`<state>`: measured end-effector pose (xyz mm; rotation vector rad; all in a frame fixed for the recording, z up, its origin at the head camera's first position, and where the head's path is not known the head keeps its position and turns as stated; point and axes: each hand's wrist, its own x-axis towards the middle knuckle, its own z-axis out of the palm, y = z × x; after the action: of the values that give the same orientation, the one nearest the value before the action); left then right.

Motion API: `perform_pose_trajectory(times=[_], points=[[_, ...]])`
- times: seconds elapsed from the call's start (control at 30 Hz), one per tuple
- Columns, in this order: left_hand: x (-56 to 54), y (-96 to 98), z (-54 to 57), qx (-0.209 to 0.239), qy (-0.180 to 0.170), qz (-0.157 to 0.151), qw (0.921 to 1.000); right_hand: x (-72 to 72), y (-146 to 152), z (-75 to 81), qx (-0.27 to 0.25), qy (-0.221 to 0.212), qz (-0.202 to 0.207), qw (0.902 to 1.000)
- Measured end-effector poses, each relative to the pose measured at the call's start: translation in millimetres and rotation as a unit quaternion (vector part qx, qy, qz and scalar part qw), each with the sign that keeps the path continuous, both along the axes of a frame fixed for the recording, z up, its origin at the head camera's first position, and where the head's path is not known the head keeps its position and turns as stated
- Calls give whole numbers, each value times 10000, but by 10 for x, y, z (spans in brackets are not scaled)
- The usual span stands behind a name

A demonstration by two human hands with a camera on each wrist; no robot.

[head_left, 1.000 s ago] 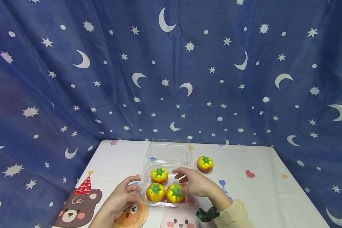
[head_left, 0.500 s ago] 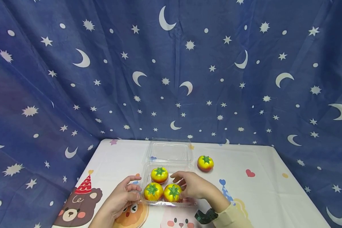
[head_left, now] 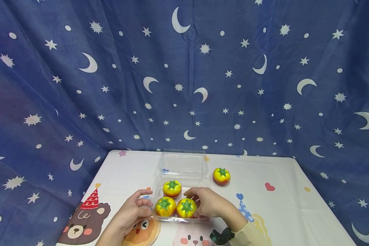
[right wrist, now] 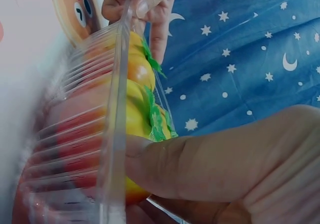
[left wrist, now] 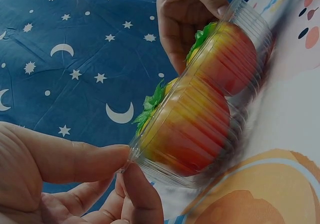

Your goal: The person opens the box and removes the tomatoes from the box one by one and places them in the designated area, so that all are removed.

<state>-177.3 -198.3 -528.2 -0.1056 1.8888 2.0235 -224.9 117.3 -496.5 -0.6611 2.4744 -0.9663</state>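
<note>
Blue curtain (head_left: 184, 112) hangs behind a white table (head_left: 283, 198); on it stands a clear box (head_left: 186, 180), lid (head_left: 183, 164) folded back, holding back fruit (head_left: 172, 189), left fruit (head_left: 165, 207) and right fruit (head_left: 186, 208); loose fruit (head_left: 221, 177) sits beyond its right side; left hand (head_left: 133, 210) pinches the box's left rim; right hand (head_left: 213, 203) grips right fruit, thumb against it.
</note>
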Motion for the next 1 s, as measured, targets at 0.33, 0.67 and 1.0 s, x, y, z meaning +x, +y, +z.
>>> perform_pose_trajectory(times=[0.33, 0.67, 1.0], points=[[3, -1, -4, -5, 9, 15, 10000, 3, 2, -31, 8, 168, -10, 9999], [8, 3, 13, 36, 42, -12, 10000, 4, 31, 23, -208, 194, -135, 9995], [12, 2, 9, 38, 42, -17, 10000, -12, 58, 78, -417, 19, -186, 9990]])
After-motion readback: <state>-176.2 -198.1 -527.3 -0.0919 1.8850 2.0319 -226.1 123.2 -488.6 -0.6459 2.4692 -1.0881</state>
